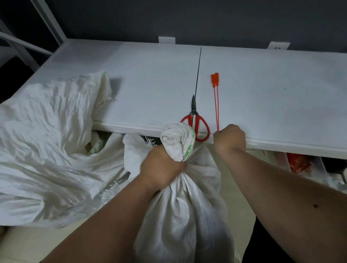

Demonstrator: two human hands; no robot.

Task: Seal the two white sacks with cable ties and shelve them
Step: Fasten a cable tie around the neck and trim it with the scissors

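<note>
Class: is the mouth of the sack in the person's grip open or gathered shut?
Gathered shut, not yet tied. The left hand squeezes the sack at its twisted neck; no cable tie circles it.

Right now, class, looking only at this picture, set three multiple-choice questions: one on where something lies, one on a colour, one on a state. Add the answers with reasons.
1. Where do the scissors lie?
A. On the white shelf board, just left of the cable ties
B. On the floor
C. Inside the sack

2. What colour are the cable ties?
A. Black
B. Orange-red
C. White

3. What is the state of the sack in the left hand?
A. Lying open and flat
B. Already tied and shelved
C. Neck twisted shut and held in a grip, with no tie on it yet

Answers:
1 A: the handles rest near the board's front edge, beside the ties.
2 B: they stand out orange-red on the white board.
3 C: the left hand clamps the twisted neck, while the right hand is closed at the near end of the ties.
</note>
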